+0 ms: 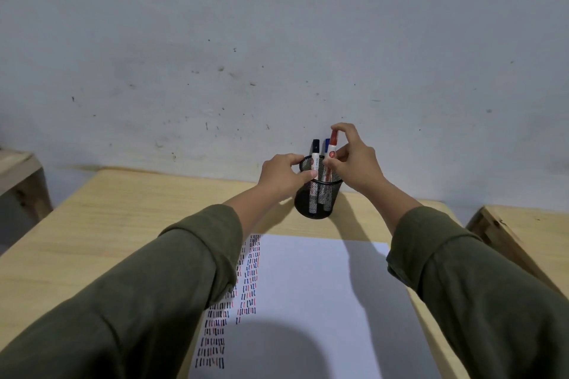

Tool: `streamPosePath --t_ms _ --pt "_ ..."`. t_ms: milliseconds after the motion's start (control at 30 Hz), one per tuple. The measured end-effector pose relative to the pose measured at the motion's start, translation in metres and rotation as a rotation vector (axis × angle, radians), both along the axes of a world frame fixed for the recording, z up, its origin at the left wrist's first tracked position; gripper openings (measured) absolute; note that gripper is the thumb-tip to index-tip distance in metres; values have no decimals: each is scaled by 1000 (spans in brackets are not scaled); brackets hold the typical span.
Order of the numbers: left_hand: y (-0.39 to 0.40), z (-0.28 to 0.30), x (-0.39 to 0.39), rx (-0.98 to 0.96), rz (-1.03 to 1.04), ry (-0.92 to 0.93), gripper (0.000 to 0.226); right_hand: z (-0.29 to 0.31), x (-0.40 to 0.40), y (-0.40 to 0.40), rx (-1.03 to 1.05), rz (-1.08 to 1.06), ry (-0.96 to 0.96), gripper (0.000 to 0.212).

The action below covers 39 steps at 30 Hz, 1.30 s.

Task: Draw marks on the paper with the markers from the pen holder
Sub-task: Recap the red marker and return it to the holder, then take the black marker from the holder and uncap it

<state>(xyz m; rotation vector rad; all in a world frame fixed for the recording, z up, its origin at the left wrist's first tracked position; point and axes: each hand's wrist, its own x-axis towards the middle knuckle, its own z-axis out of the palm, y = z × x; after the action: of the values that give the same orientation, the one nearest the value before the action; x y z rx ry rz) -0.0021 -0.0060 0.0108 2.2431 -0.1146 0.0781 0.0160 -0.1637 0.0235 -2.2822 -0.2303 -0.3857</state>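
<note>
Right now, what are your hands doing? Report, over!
Left hand gripping pen holder rim. Right hand pinching red marker, partly in holder. Black marker, blue marker inside. Paper partly marked; nothing blocking.

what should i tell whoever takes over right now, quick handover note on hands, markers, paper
Left hand: gripping the rim of the mesh pen holder, steadying it.
Right hand: pinching the red marker, capped, its lower end inside the holder.
Black marker and blue marker stand in the holder.
Paper: columns of short marks down its left side; the right part is blank.
Left: keep filling the blank area.
</note>
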Motion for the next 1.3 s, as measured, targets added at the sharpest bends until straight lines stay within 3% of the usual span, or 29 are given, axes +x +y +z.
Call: streamPosePath --t_ms 233,500,667,900,1067,1300 --pt "-1 -1 1 -45 8 11 47 -4 7 -1 -96 -23 12 45" --pt "-1 -3 1 -62 7 20 53 -6 16 8 -297 6 -18 53" --pt "-1 -5 2 -80 14 24 54 -3 19 9 -301 10 18 51" --pt "-1 -7 0 -113 35 18 55 4 4 9 -84 76 -34 36" --pt "0 -7 -5 -147 37 19 58 -1 -5 8 90 62 23 36" --pt "-1 30 -19 -269 62 -122 37 41 -21 9 508 -31 -124 42"
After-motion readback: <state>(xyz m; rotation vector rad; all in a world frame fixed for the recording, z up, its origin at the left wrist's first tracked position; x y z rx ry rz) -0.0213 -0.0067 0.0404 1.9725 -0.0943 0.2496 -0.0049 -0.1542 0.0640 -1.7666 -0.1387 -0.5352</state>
